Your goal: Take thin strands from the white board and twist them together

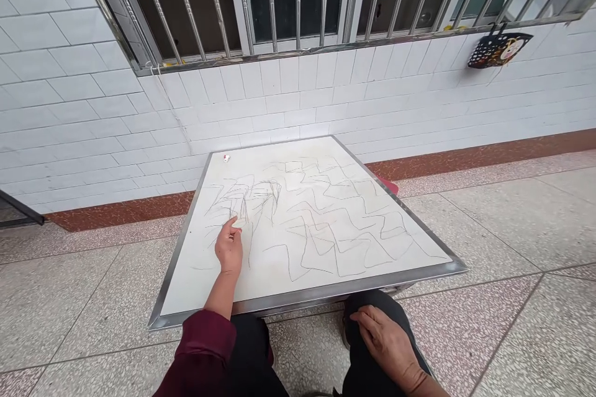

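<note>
Close in, the relation that counts is short: the dense scribble (267,191) on the tabletop (186,285) lies just beyond the fingertips of my left hand (230,247) and spreads to their right. No single long axis to the patch; several strokes run away from me, others cross them. Left is plainly the nearer hand. Its thumb and fingers are bent toward one another, a small gap showing between; whether something slim sits at the tips, I cannot tell. My right hand (380,341) rests on my right knee (379,304), off the tabletop, fingers loose, nothing seen in them. Marks: thin, dark, uneven, crowded at left, opening rightward into stepped zigzag lines (335,254). Ground off-white, framed by a grey metal rim (307,296). Far left corner: a small white-and-red thing (226,158), well apart from my fingers.
</note>
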Motion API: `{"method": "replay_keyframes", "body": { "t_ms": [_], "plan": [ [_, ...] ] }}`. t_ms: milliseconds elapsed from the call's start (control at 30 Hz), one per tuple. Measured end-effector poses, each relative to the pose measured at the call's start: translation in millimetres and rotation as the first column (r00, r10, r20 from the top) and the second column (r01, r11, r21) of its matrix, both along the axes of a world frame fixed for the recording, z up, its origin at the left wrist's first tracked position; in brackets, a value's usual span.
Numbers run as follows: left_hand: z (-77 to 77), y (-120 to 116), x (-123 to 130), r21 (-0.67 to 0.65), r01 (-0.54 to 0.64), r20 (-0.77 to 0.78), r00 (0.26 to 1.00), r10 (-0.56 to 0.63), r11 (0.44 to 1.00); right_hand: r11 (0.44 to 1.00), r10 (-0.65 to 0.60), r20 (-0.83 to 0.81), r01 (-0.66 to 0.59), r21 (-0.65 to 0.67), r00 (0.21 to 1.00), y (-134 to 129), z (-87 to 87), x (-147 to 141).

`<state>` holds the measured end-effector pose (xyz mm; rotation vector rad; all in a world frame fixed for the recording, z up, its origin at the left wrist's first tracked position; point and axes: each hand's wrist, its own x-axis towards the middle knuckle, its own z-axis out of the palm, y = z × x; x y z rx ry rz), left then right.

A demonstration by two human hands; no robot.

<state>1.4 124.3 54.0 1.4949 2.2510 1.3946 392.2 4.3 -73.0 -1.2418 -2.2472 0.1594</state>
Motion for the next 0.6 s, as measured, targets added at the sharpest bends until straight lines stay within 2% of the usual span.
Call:
{"method": "replay_keyframes", "body": {
  "t_ms": [200, 400, 500, 600],
  "plan": [
    [-3.2, -7.0, -9.3, -0.043, 0.111, -0.053, 0.992, -0.113, 0.993, 1.000, 0.013, -0.005, -0.013, -0.010, 1.000, 1.7, -0.6, -5.7],
    [-14.7, -23.4, -10.6, -0.076, 0.182, -0.107, 0.976, -0.190, 0.980, 1.000, 0.022, -0.008, -0.022, -0.016, 1.000, 1.8, -1.7, -6.3],
    [-21.4, -34.7, -11.4, -0.057, 0.181, -0.112, 0.976, -0.187, 0.982, 0.999, 0.031, 0.001, -0.031, -0.019, 1.000, 2.6, -3.3, -5.9],
    [-29.9, -49.7, -11.0, -0.015, 0.125, -0.113, 0.986, -0.126, 0.992, 0.999, 0.036, -0.002, -0.036, -0.004, 0.999, 3.9, -5.4, -6.4]
  ]
}}
